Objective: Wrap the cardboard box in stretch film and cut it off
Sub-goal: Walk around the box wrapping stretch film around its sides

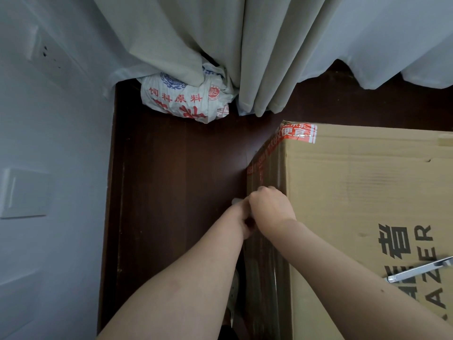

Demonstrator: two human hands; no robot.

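Dark floor (pixel 176 192), wall left, curtain (pixel 220 45) behind. Left hand (pixel 241 217) and right hand (pixel 268 204) meet at the box (pixel 355 192) left side, fingers curled, likely pinching film (pixel 267 266). Box lies right of both. Cutter (pixel 416 268) on top, nearer right hand.

A room in a home, prob. a bedroom corner: dark wood floor (pixel 176 192), pale curtains (pixel 245 50) hung to floor level, white wall w/ a switch plate (pixel 24 192), and a printed sack (pixel 186 99) tucked beneath the curtains.
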